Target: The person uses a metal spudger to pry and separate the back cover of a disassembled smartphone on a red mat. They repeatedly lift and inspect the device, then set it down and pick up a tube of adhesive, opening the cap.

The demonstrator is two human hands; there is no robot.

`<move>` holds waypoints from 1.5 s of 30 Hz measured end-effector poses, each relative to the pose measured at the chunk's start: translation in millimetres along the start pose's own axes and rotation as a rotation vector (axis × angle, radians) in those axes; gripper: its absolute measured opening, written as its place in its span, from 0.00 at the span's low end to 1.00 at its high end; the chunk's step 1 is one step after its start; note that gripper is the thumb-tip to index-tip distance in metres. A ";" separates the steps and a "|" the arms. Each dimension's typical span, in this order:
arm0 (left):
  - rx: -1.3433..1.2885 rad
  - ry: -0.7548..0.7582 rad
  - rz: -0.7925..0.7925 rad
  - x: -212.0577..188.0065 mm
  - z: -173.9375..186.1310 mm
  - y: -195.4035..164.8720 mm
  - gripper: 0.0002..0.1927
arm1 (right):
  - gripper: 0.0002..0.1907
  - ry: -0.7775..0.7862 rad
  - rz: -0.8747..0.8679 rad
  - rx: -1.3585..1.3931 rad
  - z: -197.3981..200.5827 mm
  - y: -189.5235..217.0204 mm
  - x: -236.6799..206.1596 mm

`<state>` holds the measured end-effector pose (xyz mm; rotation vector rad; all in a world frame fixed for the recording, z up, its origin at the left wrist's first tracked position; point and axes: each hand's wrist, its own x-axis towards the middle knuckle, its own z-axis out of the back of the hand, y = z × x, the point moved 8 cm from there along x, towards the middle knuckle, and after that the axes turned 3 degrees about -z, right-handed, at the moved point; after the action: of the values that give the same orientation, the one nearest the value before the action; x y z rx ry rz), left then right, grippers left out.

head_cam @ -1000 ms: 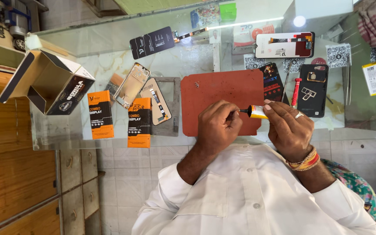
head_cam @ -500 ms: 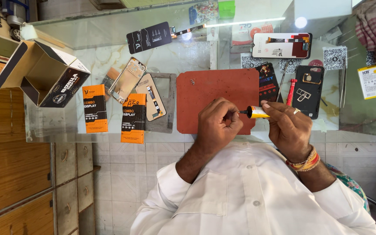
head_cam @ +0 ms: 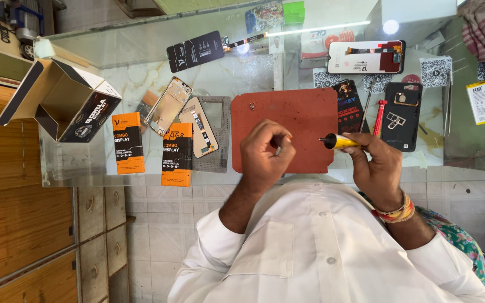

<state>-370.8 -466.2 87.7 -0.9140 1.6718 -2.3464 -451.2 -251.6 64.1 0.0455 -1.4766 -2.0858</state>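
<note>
My right hand (head_cam: pixel 376 168) grips a yellow-handled screwdriver (head_cam: pixel 341 142) with its black tip pointing left over the red work mat (head_cam: pixel 296 115). A small gap separates that tip from my left hand (head_cam: pixel 265 152), whose fingers are curled and pinch a small grey part (head_cam: pixel 278 150) above the mat's near edge. Tiny screws (head_cam: pixel 252 105) lie on the mat's far left corner. A black phone back (head_cam: pixel 399 115) and a red screwdriver (head_cam: pixel 378 115) lie just right of the mat.
On the glass counter (head_cam: pixel 113 50) lie two orange display boxes (head_cam: pixel 128 143) (head_cam: pixel 177 154), a phone frame (head_cam: pixel 166 106), a grey tray (head_cam: pixel 220 154), a black package (head_cam: pixel 196 50), a display panel (head_cam: pixel 366 56) and tweezers (head_cam: pixel 449 106). An open cardboard box (head_cam: pixel 57 101) overhangs the left edge.
The screwdriver tip was touching the fingers of my left hand; now the two hands have drawn slightly apart. The view has shifted a little.
</note>
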 end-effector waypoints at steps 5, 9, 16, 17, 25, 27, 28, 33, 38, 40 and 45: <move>-0.112 -0.086 0.041 -3.3 21.1 22.3 0.04 | 0.09 0.036 -0.236 0.477 -8.8 -40.1 -7.5; -0.367 -0.106 0.245 -14.9 23.5 53.7 0.05 | 0.09 0.066 -0.419 0.740 -12.2 -64.1 -15.4; -0.591 -0.131 0.411 -34.1 28.2 77.7 0.07 | 0.09 0.071 -0.444 0.881 -20.3 -62.4 -17.7; -0.607 -0.128 0.423 -36.8 27.9 79.8 0.07 | 0.09 0.080 -0.442 0.877 -20.5 -61.0 -17.3; -0.297 -0.146 0.302 -63.6 51.3 94.3 0.08 | 0.10 0.066 -0.457 0.898 -12.5 -65.6 -20.7; 0.103 -0.073 0.174 -66.7 58.4 86.3 0.08 | 0.10 0.066 -0.454 0.923 -7.2 -68.4 -21.4; 0.338 -0.027 0.109 -67.5 59.3 81.6 0.08 | 0.10 0.062 -0.450 0.935 -3.6 -70.1 -21.2; 0.728 0.048 0.044 -60.1 53.3 76.5 0.11 | 0.09 0.024 -0.445 0.878 16.1 -78.0 -20.8; 0.757 0.109 -0.135 -38.4 61.8 56.0 0.05 | 0.09 -0.072 -0.426 0.868 27.9 -72.8 -23.0; 0.874 0.253 -0.032 -29.5 64.7 60.1 0.14 | 0.09 -0.118 -0.407 0.849 27.7 -66.0 -24.4; 0.802 0.348 -0.116 2.0 63.2 33.9 0.08 | 0.09 -0.197 -0.386 0.828 14.8 -47.4 -31.9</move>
<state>-346.9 -531.8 71.4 -0.4619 0.5892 -2.9804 -450.2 -213.5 19.1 0.4847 -2.5226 -1.6177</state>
